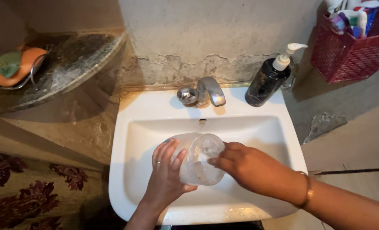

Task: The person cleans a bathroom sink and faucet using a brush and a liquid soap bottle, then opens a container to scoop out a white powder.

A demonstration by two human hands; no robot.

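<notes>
Two hands on one clear plastic jar point(200, 158), held over the white sink point(125, 170). Left hand point(166, 179) grip wrapped round its side from 7 o'clock; right hand point(244, 164) fingers at its mouth from 3 o'clock. Tap point(206, 90) at 12, dark soap dispenser point(268, 81) at 1.

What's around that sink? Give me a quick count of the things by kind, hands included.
Hands: 2, the left hand and right hand
Clear plastic jar: 1
Tap: 1
Black pump soap bottle: 1
Red basket: 1
White sink: 1
Wire soap holder: 1
Total: 8
</notes>
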